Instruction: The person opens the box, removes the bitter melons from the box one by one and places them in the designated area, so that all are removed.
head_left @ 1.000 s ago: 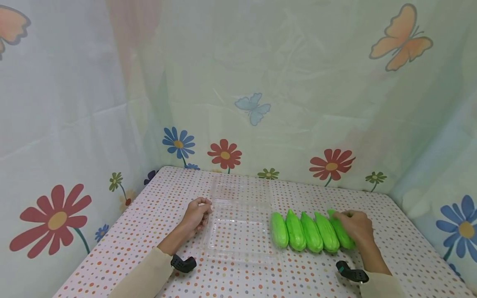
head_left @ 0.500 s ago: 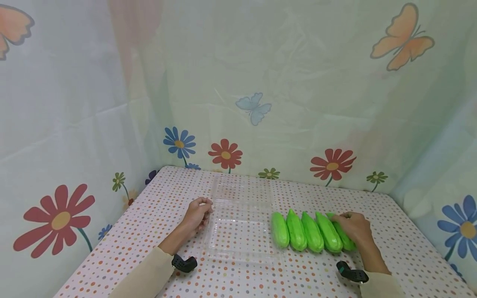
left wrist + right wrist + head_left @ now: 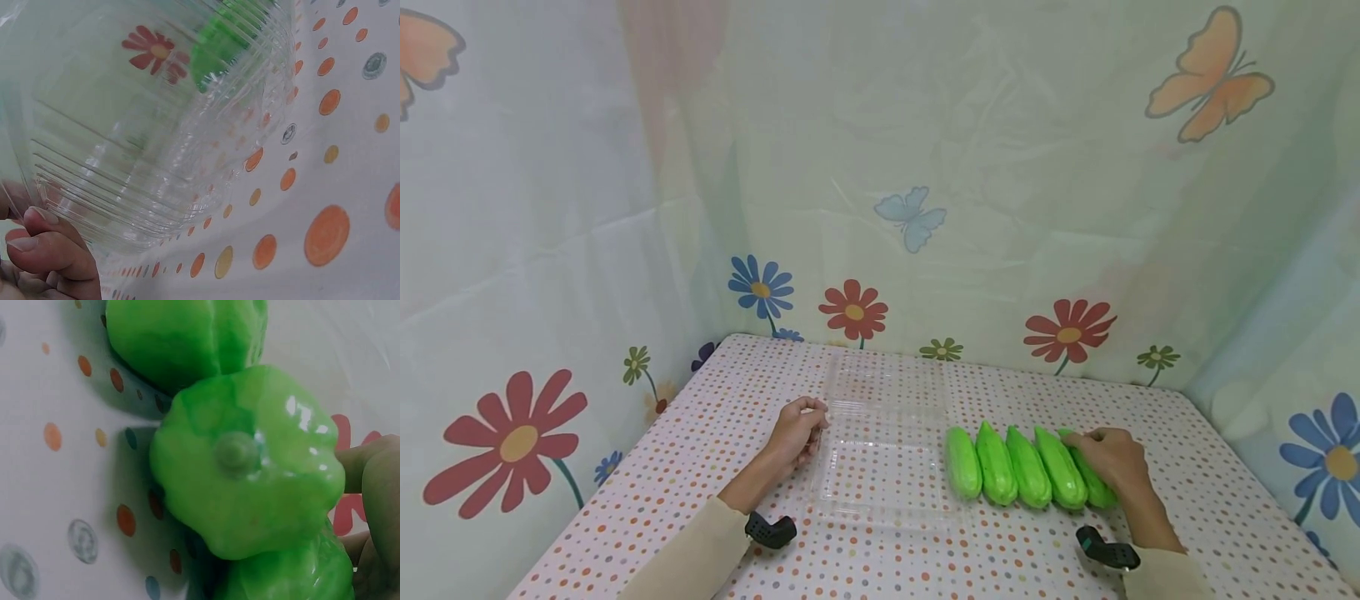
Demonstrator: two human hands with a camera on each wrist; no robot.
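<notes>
A clear plastic clamshell container [image 3: 880,479] lies open on the table, its lid [image 3: 887,379] folded back toward the wall. My left hand [image 3: 797,432] pinches its left side; the left wrist view shows the curled fingers [image 3: 59,253] at the ridged edge. To the container's right, several glossy green ribbed gourds [image 3: 996,467] lie side by side in a row. With bent fingers my right hand [image 3: 1112,454] grips the upper part of the rightmost gourd [image 3: 1097,487], partly covering it. In the right wrist view, the neighbouring gourd's round end [image 3: 250,462] overlaps it.
A dotted cloth covers the table [image 3: 865,567]. Behind and at both sides hangs a pale curtain [image 3: 970,275] printed with flowers and butterflies. A black wrist device [image 3: 770,531] sits on the left wrist, another [image 3: 1107,550] on the right.
My right hand has shifted very slightly, and the two rightmost gourds now lie a little closer together. The left hand and container have stayed in place.
</notes>
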